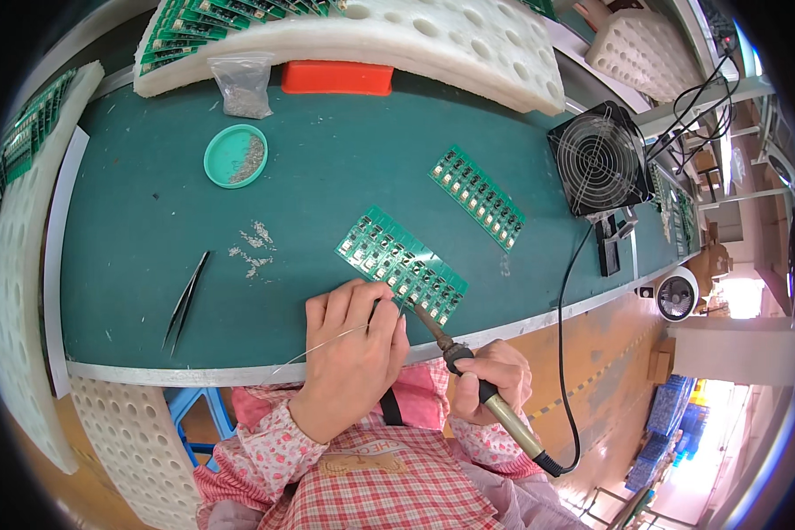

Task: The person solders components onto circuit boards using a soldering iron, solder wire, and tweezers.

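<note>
My right hand (496, 380) grips a soldering iron (515, 426) by its handle, its tip down at the near edge of a green circuit board (375, 231). Thin solder wire (329, 341) runs through the closed fingers of my left hand (352, 353), which rests against the board's near left side. Rows of small black and white parts cover this board. Exactly where the tip and wire end meet is partly hidden by my fingers. A second, similar circuit board (477, 198) lies flat beyond it to the right.
Tweezers (185, 305) and loose tiny parts (254, 251) lie to the left. Behind them stand a green dish (210, 166), a plastic bag (243, 87) and a red bin (337, 78). White foam racks (450, 53) line the back. A black fan (599, 161) stands right, near the iron's cable (563, 353).
</note>
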Demonstrator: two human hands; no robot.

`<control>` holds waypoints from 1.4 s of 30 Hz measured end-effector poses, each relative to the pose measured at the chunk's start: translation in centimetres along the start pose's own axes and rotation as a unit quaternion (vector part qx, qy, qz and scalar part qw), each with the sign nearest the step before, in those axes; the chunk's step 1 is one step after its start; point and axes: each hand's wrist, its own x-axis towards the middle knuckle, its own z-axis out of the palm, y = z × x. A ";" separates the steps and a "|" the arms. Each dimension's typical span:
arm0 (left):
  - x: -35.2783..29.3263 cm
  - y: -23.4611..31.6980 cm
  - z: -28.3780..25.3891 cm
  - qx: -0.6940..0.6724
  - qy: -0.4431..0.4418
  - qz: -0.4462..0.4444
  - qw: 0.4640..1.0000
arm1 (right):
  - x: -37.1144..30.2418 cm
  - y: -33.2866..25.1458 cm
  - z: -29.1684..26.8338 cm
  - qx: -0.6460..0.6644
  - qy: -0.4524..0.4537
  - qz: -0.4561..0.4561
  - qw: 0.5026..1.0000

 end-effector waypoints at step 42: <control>0.0 -0.2 0.5 0.019 0.026 -0.005 0.999 | -0.3 0.3 0.0 0.014 0.032 0.008 0.999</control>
